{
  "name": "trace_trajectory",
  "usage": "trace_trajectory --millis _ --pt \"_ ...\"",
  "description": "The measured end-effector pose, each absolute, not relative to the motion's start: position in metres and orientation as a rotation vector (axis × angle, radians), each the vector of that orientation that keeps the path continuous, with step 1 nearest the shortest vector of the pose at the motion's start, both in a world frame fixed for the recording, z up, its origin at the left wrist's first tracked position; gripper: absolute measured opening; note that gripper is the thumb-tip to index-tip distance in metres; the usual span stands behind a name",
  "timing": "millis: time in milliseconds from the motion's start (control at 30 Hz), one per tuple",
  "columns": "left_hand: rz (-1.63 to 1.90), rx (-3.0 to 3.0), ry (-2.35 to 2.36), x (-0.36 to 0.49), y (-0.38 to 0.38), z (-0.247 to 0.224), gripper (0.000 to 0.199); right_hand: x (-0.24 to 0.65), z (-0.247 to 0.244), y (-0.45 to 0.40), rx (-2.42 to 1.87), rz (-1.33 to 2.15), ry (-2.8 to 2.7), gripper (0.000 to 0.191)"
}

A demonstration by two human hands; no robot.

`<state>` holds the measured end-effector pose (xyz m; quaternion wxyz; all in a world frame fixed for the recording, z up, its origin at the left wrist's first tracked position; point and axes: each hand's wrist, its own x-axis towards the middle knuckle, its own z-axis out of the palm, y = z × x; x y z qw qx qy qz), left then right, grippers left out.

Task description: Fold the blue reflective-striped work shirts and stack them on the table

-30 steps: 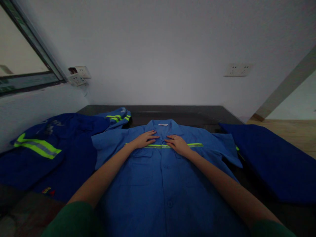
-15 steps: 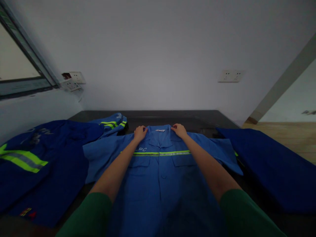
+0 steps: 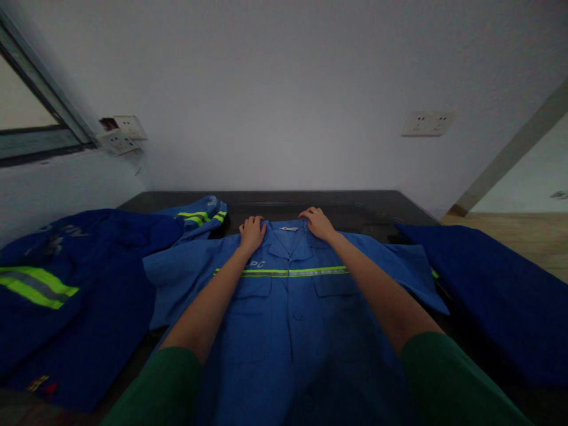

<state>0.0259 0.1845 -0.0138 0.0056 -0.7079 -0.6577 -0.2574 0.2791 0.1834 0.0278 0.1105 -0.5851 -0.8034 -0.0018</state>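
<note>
A blue short-sleeved work shirt (image 3: 279, 319) lies spread front up on the dark table, its collar toward the wall. A yellow-green and grey reflective stripe crosses its chest, and a small white label shows inside the neck. My left hand (image 3: 252, 233) rests on the shirt at the left side of the collar, fingers bent over the cloth edge. At the collar's right side is my right hand (image 3: 318, 223), its fingers curved over the edge near the neck. Whether either hand pinches cloth is hard to make out.
Darker blue garments with reflective stripes (image 3: 102, 284) lie at the left. Another dark blue garment (image 3: 483, 284) is at the right. The dark table (image 3: 373, 204) meets a pale wall with sockets (image 3: 428, 123). A window frame (image 3: 44, 139) is at upper left.
My right hand has shifted slightly left along the collar, its fingers now reaching over the top edge. My left hand stays by the collar's left side. The camera view has shifted slightly.
</note>
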Motion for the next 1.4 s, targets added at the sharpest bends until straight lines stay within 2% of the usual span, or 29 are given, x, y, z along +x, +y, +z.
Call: trace_trajectory --millis 100,233,367,500,733,900,1100,1400 --pt "-0.864 -2.196 -2.069 0.024 0.183 -0.012 0.029 0.273 0.039 0.192 -1.618 -0.087 -2.653 0.035" --pt "-0.899 -2.301 -1.993 0.021 0.182 -0.009 0.038 0.272 0.047 0.204 -1.690 -0.135 -2.711 0.029" --pt "-0.767 -2.483 -1.808 0.020 0.180 -0.013 0.051 0.274 0.048 0.210 -1.818 -0.211 -2.690 0.034" --pt "-0.701 -2.482 -1.777 0.021 0.182 -0.018 0.047 0.273 0.045 0.209 -1.863 -0.252 -2.676 0.039" --pt "-0.062 -2.617 -1.640 0.018 0.214 0.014 0.037 0.278 0.050 0.214 -1.701 -0.193 -2.851 0.029" --pt "0.133 -2.648 -1.572 0.021 0.234 0.035 0.030 0.277 0.044 0.221 -1.817 -0.173 -2.771 0.034" --pt "0.110 -2.541 -1.596 0.030 0.227 0.033 0.032 0.276 0.030 0.224 -1.926 -0.070 -2.644 0.042" --pt "-0.056 -2.512 -1.696 0.025 0.205 0.021 0.039 0.290 0.035 0.227 -1.814 0.110 -2.651 0.035"
